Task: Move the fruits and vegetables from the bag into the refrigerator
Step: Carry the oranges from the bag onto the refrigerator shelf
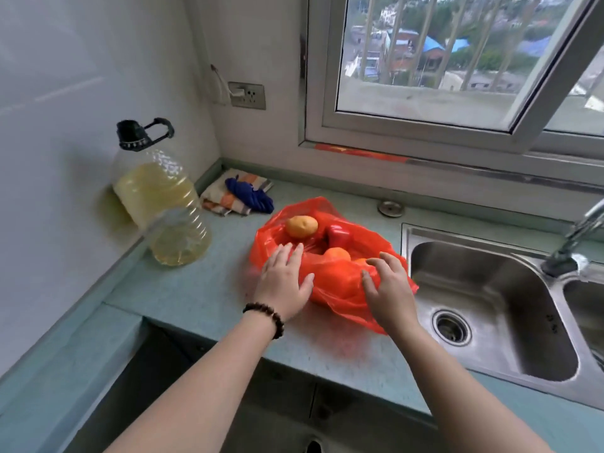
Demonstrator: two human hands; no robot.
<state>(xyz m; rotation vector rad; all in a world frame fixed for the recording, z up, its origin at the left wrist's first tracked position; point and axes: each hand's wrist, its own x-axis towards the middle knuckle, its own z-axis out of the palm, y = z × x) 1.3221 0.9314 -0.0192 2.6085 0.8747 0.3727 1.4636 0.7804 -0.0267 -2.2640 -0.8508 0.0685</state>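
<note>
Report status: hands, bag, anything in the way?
Left hand open, flat on red bag; right hand open at its near edge. Potato, red pepper, orange inside. Nothing blocking.

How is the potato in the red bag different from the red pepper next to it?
The potato is tan-yellow with a dull, speckled skin; the red pepper is deep red and glossy. The potato is a smooth oval, while the red pepper looks blockier and lobed. The potato lies nearer the bag's far left edge, the red pepper to its right. Both sit uncovered in the open red bag, untouched by either hand.
</note>
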